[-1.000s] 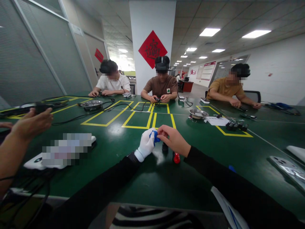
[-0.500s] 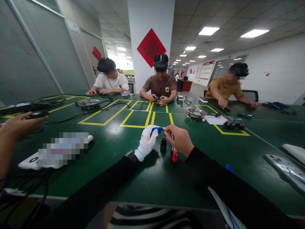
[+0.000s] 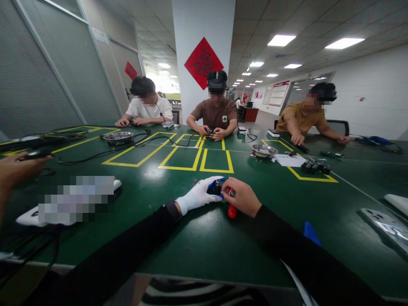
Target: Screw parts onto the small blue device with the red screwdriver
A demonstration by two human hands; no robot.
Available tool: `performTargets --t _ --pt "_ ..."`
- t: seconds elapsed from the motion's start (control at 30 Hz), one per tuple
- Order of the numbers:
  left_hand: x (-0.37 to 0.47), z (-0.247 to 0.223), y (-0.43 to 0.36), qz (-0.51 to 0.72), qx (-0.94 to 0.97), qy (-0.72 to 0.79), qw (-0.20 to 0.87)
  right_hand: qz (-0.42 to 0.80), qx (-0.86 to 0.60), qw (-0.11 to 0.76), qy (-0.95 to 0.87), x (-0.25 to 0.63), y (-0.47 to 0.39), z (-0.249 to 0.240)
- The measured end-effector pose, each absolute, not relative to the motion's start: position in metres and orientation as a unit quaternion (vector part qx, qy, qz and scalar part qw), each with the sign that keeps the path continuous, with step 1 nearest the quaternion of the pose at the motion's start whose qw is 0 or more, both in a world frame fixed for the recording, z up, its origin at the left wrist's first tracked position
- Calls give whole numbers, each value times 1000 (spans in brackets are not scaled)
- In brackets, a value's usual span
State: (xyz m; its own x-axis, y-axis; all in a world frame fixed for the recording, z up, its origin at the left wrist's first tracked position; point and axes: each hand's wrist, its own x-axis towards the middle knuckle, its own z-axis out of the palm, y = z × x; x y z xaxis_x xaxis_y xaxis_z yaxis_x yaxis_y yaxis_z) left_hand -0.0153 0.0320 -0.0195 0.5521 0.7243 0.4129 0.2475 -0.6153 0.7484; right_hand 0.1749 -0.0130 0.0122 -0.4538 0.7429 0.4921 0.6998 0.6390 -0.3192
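My left hand (image 3: pixel 200 195), in a white glove with blue coated fingers, is closed around a small black bottle-shaped thing (image 3: pixel 217 187) with a metallic top. Bare and bent into a pinch, my right hand (image 3: pixel 244 196) has its fingertips right beside the black thing. What lies between those fingertips is hidden. Under and beside the right fingers stands a small shiny red thing (image 3: pixel 232 211) with a rounded lower end, partly covered by the hand. A tiny metallic piece (image 3: pixel 195 181) sits on the table just beyond the left glove.
The green table (image 3: pixel 153 250) carries yellow tape outlines. Left are a white device (image 3: pixel 28 216) and another person's hand (image 3: pixel 19 163) holding a dark object. Metal bowls (image 3: pixel 264 150), black parts (image 3: pixel 315 166) and a phone (image 3: pixel 384 225) lie around. Three people sit opposite.
My left hand has lowered and closed around the black thing, which stood on the table between my hands. My right hand has dropped slightly, beside the red thing. The neighbour's hand has shifted left.
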Motion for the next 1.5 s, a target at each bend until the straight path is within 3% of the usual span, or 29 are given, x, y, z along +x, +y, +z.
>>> performTargets --t 0.5,0.8,1.5 --pt "-16 -16 32 346 839 307 287 -149 -393 200 -885 174 -12 17" --pt "-17 -20 35 349 843 323 251 -214 -326 181 -903 180 -6 14" --pt "-16 -22 27 365 826 342 260 -78 -347 276 -893 180 -3 7"
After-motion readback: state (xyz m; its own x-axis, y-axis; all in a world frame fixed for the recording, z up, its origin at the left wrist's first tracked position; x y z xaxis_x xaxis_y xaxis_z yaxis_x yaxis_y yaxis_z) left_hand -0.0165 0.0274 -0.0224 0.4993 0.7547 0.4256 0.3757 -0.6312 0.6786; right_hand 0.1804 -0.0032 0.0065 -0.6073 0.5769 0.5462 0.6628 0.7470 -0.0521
